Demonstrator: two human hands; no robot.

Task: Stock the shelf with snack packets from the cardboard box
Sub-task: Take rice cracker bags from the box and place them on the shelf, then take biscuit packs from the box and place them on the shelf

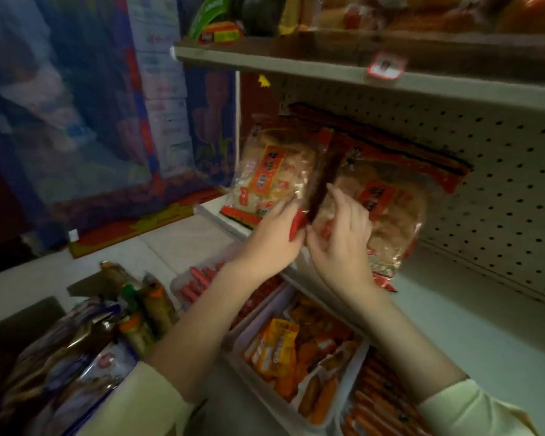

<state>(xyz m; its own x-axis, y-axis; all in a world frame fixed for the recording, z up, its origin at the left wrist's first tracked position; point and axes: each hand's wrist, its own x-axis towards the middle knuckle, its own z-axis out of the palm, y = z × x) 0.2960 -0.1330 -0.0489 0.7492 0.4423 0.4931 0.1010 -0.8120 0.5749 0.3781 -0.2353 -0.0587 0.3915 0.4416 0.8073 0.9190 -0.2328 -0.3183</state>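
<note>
Two clear snack packets with red labels stand on the white shelf (453, 309), leaning back toward the pegboard. My left hand (274, 237) holds the bottom edge of the left packet (271, 171). My right hand (340, 234) pinches the lower left edge of the right packet (387, 209), fingers up along its seam. The cardboard box (19, 335) sits at the lower left on the floor, filled with several purple and brown packets (70, 357).
An upper shelf (328, 62) with a red price tag (386, 66) overhangs the packets. Below the shelf edge lie white trays of orange snack packs (296, 350) and red sausages (387, 413). A blue printed curtain (92, 105) hangs at the left.
</note>
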